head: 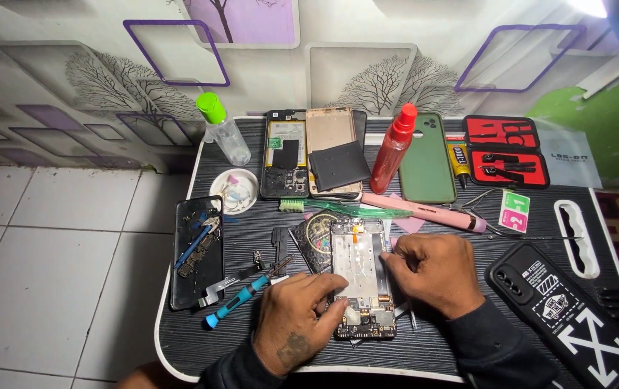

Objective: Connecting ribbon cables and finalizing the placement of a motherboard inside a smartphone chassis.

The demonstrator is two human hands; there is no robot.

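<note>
While both hands are resting on the small dark table (425,346), an opened phone (361,277) with its back off is lying near the front edge, circuit board showing. Left hand (296,320) is pressing on the phone's lower left corner, fingers curled onto it, not closed around it. Right hand (432,272) is touching the phone's right edge, fingers bent together; whether it is pinching anything, cannot tell. Left of the phone a blue screwdriver (241,297) is lying loose, and further left a black phone back (198,252) holding parts. Behind the phone a red bottle (394,150) is standing beside a green case (427,160). Right of the phone, a black printed case (569,310).
</note>
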